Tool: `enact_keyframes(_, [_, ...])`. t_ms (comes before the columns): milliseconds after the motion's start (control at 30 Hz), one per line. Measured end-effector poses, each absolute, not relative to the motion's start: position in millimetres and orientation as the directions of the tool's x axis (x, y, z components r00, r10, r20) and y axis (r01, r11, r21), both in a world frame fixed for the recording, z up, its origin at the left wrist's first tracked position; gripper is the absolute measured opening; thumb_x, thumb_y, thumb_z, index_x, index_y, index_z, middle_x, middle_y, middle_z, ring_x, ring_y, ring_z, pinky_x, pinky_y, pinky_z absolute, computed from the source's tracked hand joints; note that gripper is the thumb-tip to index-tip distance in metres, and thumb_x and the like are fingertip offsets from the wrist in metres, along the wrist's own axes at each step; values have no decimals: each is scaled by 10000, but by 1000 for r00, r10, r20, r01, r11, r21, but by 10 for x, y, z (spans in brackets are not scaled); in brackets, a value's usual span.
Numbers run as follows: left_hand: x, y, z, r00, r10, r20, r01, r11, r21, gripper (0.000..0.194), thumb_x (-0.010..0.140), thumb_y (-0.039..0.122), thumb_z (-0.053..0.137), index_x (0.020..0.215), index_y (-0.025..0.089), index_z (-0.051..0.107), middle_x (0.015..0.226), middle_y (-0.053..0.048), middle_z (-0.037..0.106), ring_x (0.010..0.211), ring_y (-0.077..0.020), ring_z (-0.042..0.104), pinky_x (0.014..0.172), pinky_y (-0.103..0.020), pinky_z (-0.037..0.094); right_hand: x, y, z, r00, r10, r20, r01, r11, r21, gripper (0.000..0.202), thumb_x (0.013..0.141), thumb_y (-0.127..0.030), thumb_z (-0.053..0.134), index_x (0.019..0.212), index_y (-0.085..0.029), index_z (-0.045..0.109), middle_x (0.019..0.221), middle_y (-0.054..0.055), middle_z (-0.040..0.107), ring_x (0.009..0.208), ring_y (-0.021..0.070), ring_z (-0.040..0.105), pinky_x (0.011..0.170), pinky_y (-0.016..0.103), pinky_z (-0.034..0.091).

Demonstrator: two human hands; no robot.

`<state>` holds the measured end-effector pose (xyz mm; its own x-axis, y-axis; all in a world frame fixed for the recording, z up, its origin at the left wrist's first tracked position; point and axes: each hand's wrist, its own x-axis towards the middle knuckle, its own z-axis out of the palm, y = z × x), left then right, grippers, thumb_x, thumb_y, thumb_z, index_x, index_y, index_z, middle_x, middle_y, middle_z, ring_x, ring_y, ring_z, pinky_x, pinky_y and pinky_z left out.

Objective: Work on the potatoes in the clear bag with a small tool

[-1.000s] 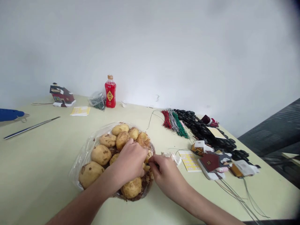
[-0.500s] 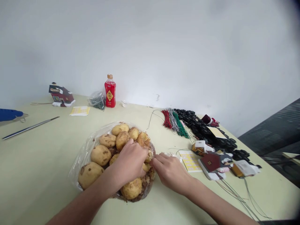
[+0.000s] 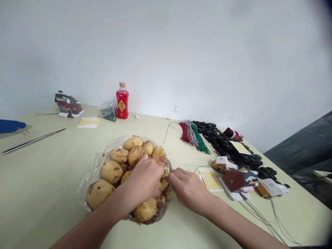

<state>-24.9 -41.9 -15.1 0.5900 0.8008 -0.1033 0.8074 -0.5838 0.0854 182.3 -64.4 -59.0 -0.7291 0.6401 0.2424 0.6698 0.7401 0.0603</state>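
Note:
A clear plastic bag [image 3: 89, 173] lies open on the table with several potatoes [image 3: 111, 172] in it, some with brown patches. Over the bag's right part is my left hand [image 3: 149, 175], its fingers closed on something I cannot make out. My right hand [image 3: 188, 186] is at the bag's right edge, fingers pinched together close to the left hand's fingertips. What lies between the two sets of fingertips is too small to tell. Brown crumbly scraps sit around the potatoes near my left hand.
A red bottle [image 3: 122, 101] and a small model house [image 3: 68, 104] stand at the back. A metal tool [image 3: 35, 141] and a blue tool [image 3: 11, 126] lie left. To the right are coloured wires [image 3: 192, 135], black parts [image 3: 220, 143], more model houses [image 3: 234, 180] and a yellow sheet [image 3: 211, 179].
The white bit beside the right hand's knuckles shows less than before. Both hands have stayed in nearly the same place, still closed.

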Motion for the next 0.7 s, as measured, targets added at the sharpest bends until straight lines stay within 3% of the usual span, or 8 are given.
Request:
enact_keyframes(100, [-249,-422,-156,589,802,-99,808,-583,83,177,847,280,809,994,189,772,1036,-108,857,1038,-342,771,1017,-486,520,1783,-685,-585,-697,703,143,714,699,44,263,887,42,543,955,-181,665,861,87,733,769,227,642,626,323,340])
enact_keyframes(267, [-237,-427,-166,585,805,-99,811,-579,87,221,841,287,831,1025,176,784,1063,-127,863,1071,-364,778,1019,-499,530,1687,-779,-571,-547,833,86,802,551,-233,191,1008,-37,529,955,-184,639,845,77,750,739,212,688,652,291,389])
enact_keyframes(400, [-233,-437,-158,584,807,-86,811,-576,104,245,798,258,869,1007,163,783,1060,-133,863,1072,-375,780,1026,-516,537,1616,-818,-565,-459,887,61,855,459,-242,174,947,-25,576,917,-184,637,876,117,780,775,251,730,654,305,378])
enact_keyframes(567, [-237,-431,-176,582,808,-86,811,-570,134,256,787,269,897,993,183,771,1028,-118,854,1044,-371,775,1030,-519,533,1566,-882,-574,-333,936,111,781,340,-524,214,1006,-72,519,875,-215,610,799,75,763,734,231,729,651,272,438])
enact_keyframes(700, [-242,-417,-198,575,814,-81,815,-562,142,231,793,248,882,983,185,768,1038,-119,847,1062,-371,765,1056,-520,514,1518,-921,-600,-285,942,178,728,334,-599,228,1000,-74,495,867,-220,608,762,70,744,694,234,712,633,276,444])
